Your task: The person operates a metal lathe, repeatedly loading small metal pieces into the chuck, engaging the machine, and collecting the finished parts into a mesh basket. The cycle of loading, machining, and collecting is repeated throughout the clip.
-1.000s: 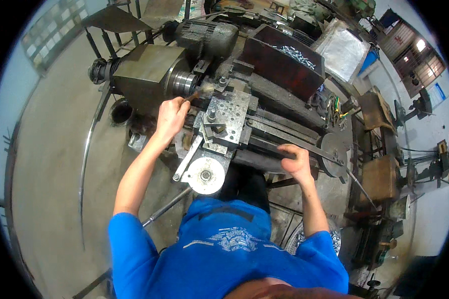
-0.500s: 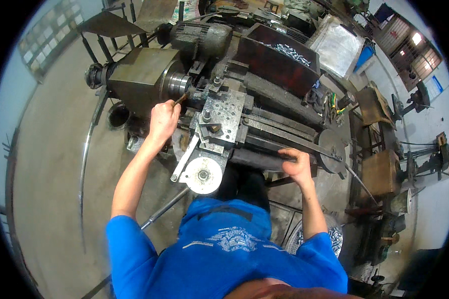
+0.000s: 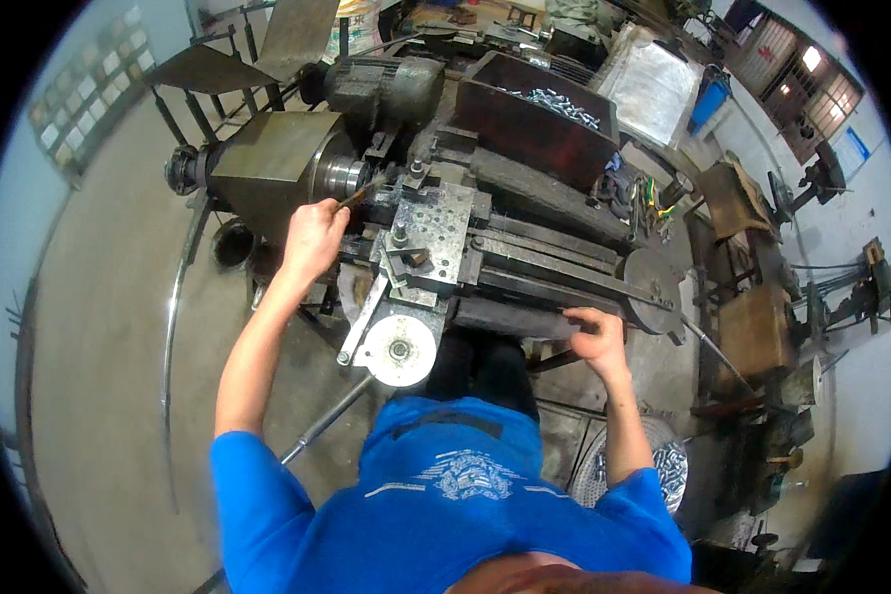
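My left hand (image 3: 313,238) is closed around the thin handle of a small brush (image 3: 358,194). The brush's dark end points at the gap between the lathe's shiny round chuck (image 3: 346,178) and the tool slide. My right hand (image 3: 598,342) hovers by the front edge of the lathe bed (image 3: 554,277), fingers curled toward the thumb; whether anything small is in it cannot be made out. Between my hands sits the drilled metal cross slide (image 3: 436,230) with clamped tool posts. A white handwheel (image 3: 401,350) with a flat lever (image 3: 364,319) is at its near end.
Behind the bed stands a dark bin (image 3: 535,129) of small metal parts, beside a motor (image 3: 386,91). Hand tools (image 3: 653,203) lie at the bed's right. A perforated basket (image 3: 668,465) of metal pieces is by my right elbow. A long rod (image 3: 176,307) stands left.
The view has shifted slightly. My left hand keeps the brush near the chuck, its tip now closer to the tool slide. My right hand's fingers have curled in more.
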Action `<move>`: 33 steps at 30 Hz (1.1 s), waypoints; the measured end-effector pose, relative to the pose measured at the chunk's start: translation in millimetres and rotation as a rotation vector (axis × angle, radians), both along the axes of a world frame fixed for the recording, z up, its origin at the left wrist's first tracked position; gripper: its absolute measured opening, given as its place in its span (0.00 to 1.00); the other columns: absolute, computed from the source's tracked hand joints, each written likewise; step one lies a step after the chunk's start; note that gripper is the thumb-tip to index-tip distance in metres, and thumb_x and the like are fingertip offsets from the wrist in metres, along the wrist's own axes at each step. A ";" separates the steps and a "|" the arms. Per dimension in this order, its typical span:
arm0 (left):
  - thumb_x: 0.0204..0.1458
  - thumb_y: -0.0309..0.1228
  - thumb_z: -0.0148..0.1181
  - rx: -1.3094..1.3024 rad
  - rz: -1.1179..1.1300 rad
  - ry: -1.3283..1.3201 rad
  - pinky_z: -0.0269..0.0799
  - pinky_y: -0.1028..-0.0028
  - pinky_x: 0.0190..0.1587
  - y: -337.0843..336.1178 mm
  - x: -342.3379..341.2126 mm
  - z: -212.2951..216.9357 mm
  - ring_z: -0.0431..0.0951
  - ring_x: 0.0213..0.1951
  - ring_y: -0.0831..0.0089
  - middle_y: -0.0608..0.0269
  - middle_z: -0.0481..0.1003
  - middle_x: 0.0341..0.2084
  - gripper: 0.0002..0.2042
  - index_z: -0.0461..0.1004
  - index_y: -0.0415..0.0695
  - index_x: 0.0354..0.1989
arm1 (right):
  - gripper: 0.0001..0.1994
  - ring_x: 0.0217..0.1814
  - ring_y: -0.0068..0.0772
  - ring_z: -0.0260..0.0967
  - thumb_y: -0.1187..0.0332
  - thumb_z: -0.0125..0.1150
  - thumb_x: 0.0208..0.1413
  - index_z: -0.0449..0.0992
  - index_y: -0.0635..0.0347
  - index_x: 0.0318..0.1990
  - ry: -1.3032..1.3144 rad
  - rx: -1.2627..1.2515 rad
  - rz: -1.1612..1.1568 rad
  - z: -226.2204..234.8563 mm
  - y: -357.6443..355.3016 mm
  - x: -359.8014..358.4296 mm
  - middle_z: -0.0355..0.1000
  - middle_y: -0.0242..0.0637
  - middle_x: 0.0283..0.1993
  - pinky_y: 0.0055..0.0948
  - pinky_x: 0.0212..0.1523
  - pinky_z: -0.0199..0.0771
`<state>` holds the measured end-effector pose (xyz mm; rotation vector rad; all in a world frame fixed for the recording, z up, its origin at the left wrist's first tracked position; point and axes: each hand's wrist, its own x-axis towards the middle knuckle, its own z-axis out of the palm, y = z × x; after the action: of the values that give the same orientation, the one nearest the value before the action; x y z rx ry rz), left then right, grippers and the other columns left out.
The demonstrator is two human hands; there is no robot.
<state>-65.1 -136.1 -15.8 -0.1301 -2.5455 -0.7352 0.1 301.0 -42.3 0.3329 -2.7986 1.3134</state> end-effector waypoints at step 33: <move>0.53 0.42 0.48 -0.815 0.408 -0.107 0.71 0.55 0.32 -144.6 -21.7 6.6 0.77 0.33 0.52 0.54 0.77 0.35 0.27 0.52 0.63 0.63 | 0.11 0.33 0.46 0.73 0.62 0.58 0.33 0.79 0.55 0.26 -0.332 0.447 -0.990 -120.3 240.4 233.5 0.74 0.47 0.28 0.36 0.39 0.73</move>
<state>-86.8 -280.7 -9.1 0.1655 -2.6853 0.4757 233.6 541.4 -162.6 -1.2041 -2.7472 0.5329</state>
